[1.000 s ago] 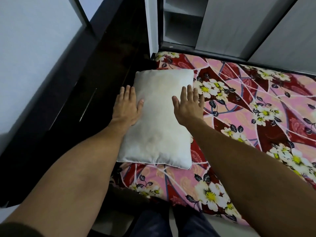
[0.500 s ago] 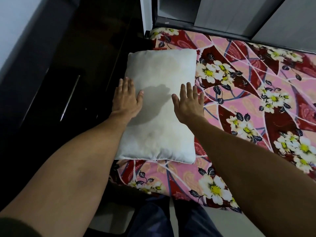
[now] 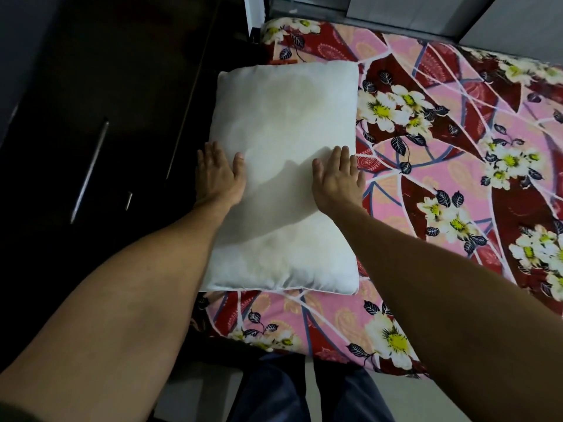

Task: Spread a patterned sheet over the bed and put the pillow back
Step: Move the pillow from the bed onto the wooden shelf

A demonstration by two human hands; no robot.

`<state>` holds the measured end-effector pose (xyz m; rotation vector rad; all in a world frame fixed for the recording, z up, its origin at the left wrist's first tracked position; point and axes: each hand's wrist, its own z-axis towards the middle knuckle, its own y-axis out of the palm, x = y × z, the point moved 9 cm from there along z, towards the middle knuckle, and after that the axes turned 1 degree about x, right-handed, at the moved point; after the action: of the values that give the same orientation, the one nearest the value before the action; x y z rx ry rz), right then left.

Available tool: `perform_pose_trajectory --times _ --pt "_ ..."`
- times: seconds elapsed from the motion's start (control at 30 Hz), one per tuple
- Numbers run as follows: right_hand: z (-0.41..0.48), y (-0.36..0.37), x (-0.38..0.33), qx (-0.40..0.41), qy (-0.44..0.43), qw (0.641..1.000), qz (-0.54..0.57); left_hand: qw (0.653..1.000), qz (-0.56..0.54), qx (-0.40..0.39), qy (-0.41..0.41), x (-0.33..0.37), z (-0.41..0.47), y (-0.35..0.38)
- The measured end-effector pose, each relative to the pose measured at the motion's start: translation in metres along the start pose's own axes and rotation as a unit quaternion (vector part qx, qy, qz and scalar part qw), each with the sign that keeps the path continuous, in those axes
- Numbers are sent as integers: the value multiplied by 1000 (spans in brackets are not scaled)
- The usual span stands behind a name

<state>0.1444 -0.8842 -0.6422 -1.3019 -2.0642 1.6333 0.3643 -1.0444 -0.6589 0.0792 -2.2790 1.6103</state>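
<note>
Pillow (image 3: 283,123), white and bare, lies flat on the patterned sheet (image 3: 457,184) at the left end of the bed. On our left we see a dark cabinet (image 3: 91,71) with a slim metal handle (image 3: 90,170). The red and pink flowered sheet covers the mattress out to the right, below grey panels (image 3: 426,13). Our left hand (image 3: 217,178) rests flat across the pillow's left edge, fingers straight. Our right hand (image 3: 338,181) lies flat by its right edge, fingers straight, gripping nothing.
</note>
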Motion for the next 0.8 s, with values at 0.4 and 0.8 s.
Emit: perform_pose_trajectory --times 0.4,0.8 --pt "35 22 26 13 73 994 80 995 -69 27 -72 -18 29 32" --pt "52 29 39 88 159 967 177 975 -131 30 -178 -39 60 41"
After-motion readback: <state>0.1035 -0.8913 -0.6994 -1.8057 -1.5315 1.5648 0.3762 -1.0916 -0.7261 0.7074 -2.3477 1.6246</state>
